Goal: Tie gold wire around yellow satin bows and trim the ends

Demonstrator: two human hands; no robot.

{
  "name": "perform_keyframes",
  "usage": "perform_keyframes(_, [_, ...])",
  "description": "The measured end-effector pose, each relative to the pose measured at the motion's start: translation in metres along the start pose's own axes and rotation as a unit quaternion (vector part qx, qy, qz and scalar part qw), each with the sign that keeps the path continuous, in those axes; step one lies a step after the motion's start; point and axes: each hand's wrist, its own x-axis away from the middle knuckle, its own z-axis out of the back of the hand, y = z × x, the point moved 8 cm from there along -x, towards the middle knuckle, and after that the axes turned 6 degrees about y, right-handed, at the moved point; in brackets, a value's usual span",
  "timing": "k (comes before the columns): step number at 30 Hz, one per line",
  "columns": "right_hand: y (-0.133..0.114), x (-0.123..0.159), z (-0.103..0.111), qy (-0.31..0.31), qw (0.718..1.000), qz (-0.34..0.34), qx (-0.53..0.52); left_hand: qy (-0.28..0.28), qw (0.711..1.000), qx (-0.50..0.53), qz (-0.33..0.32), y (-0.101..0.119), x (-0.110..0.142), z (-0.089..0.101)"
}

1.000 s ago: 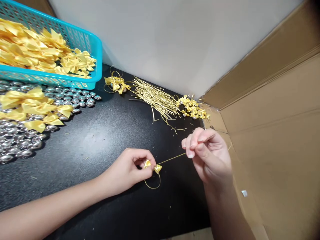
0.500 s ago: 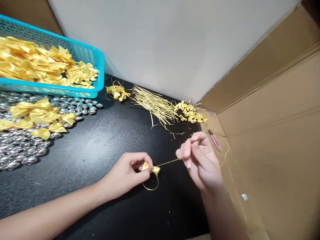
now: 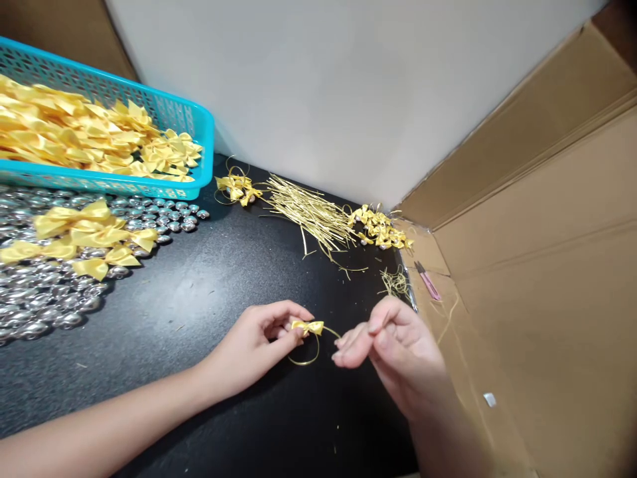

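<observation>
Yellow bow (image 3: 309, 327) pinched in left hand (image 3: 273, 337), looped gold cord (image 3: 317, 350)

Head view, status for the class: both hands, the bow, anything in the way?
Left hand pinching small yellow bow. Right hand at gold cord, grip unclear. Nearest clutter: gold scraps just beyond right hand.

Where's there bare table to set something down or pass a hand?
Widest patch: mid-table, between silver beads, gold strips and left hand; a few specks there. Another: near side, between left forearm and right forearm. Crowded: left side, with beads, loose bows and basket; back edge, with strips and bow clusters; beyond right hand, where clippings lie.
</observation>
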Motion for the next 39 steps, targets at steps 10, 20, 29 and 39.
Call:
perform_keyframes(10, [0.01, 0.004, -0.008, -0.019, 0.999, -0.032, 0.008, 0.029, 0.996, -0.051, -0.065, 0.005, 0.002, 0.003])
perform_keyframes(20, [0.016, -0.008, -0.012, -0.014, 0.999, -0.014, 0.045, 0.082, 0.974, -0.142, -0.158, 0.02, 0.005, 0.013])
perform_keyframes(29, [0.009, -0.026, -0.009, 0.04, 0.947, 0.083, 0.309, 0.08, 0.957, -0.183, -0.209, 0.031, 0.009, 0.01])
perform_keyframes(39, [0.029, -0.04, 0.0, 0.035, 0.937, 0.055, 0.343, 0.083, 0.962, -0.171, -0.196, 0.031, 0.009, 0.012])
